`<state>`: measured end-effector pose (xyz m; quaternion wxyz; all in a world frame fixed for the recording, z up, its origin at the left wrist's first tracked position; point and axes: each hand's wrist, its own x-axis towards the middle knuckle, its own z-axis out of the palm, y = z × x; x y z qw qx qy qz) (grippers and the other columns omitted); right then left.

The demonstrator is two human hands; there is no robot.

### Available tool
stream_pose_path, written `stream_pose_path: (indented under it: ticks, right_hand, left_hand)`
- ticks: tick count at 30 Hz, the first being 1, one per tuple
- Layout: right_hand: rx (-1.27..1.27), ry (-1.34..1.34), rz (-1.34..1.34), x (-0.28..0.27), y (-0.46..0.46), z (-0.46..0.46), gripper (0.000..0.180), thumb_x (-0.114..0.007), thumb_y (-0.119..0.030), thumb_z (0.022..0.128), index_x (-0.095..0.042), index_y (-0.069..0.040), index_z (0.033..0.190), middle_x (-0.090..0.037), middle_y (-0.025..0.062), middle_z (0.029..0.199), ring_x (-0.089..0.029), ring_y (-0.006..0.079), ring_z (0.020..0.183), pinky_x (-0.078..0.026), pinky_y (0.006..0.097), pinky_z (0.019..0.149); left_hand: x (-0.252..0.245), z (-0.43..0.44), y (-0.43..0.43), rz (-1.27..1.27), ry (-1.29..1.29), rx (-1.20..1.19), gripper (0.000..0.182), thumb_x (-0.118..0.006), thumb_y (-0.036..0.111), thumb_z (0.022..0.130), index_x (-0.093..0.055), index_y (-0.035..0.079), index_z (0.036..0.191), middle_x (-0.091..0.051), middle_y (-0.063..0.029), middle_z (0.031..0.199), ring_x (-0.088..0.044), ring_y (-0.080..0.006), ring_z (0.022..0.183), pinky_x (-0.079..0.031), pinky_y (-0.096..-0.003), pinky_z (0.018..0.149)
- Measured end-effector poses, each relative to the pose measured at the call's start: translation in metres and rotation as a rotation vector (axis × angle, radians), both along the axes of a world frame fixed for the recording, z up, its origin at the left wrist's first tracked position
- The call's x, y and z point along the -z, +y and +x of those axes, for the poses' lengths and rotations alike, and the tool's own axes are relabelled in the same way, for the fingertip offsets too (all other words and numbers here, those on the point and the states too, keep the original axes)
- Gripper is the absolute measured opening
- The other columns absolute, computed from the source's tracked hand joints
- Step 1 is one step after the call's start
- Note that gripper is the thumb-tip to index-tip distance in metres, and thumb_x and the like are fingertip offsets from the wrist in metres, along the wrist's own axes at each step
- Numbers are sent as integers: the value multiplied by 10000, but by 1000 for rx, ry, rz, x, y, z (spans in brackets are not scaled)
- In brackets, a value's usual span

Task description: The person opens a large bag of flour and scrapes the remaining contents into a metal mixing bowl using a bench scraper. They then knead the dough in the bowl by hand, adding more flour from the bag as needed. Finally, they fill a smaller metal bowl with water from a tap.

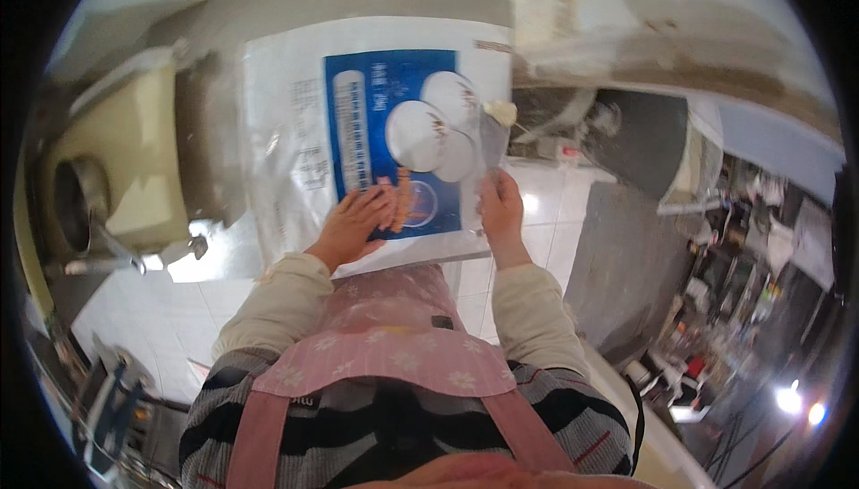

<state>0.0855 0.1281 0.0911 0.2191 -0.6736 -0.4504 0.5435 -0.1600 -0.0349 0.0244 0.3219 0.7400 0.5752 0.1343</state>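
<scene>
A large white plastic bag or sheet lies spread in front of me, with a blue panel that shows round white buns and writing. My left hand rests palm down on its lower part, holding nothing. At the right edge, the fingers of my right hand are closed on a translucent plastic piece. Whether that piece is a separate scraper or a folded edge of the sheet, I cannot tell. A pale lump like dough sits at its far end.
Under the sheet is a metal worktop. To the left stands a yellowish board or tray with a round metal vessel. A dark grey panel is at the right, above white floor tiles. Cluttered shelves line the far right.
</scene>
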Motion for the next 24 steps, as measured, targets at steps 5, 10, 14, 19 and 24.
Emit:
stream_pose_path:
  ticks: [5,10,14,19,24]
  right_hand:
    - [402,-395,205,-74,42,182,344,-593,-202,956,-515,5,1220,-597,54,853,-561,119,639,-468,273,545]
    - [641,-341,860,-201,118,321,367,-556,-156,974,-419,15,1269,-501,86,967,-541,133,661,-474,270,552]
    - [669,-560,1236,-241,162,402,369,-525,-157,987,-415,38,1280,-517,109,1025,-568,153,765,-492,301,614]
    - [-292,-1677,481,-128,261,491,210,-561,-150,905,-607,11,1032,-656,205,910,-662,332,831,-521,467,682]
    - [-124,-1280,241,-65,285,535,195,-569,-119,852,-617,-8,1004,-671,246,991,-632,425,992,-498,522,831]
  left_hand:
    - [-5,7,2,9,20,-20,747,-761,359,755,-465,111,1395,-386,-83,1516,-272,-289,1448,-178,-507,1176]
    - [-20,21,7,-24,131,-2,744,-777,232,728,-461,102,1388,-376,-97,1520,-272,-342,1439,-188,-543,1161]
    - [-40,41,15,-34,176,-62,640,-743,169,763,-486,75,1342,-400,-138,1486,-308,-380,1408,-231,-544,1137]
    - [-68,70,21,38,147,-187,473,-686,116,814,-530,34,1252,-481,-205,1354,-413,-408,1303,-317,-518,1080]
    - [-88,89,15,49,201,-252,453,-687,101,811,-535,47,1234,-516,-181,1294,-438,-402,1271,-349,-501,1061]
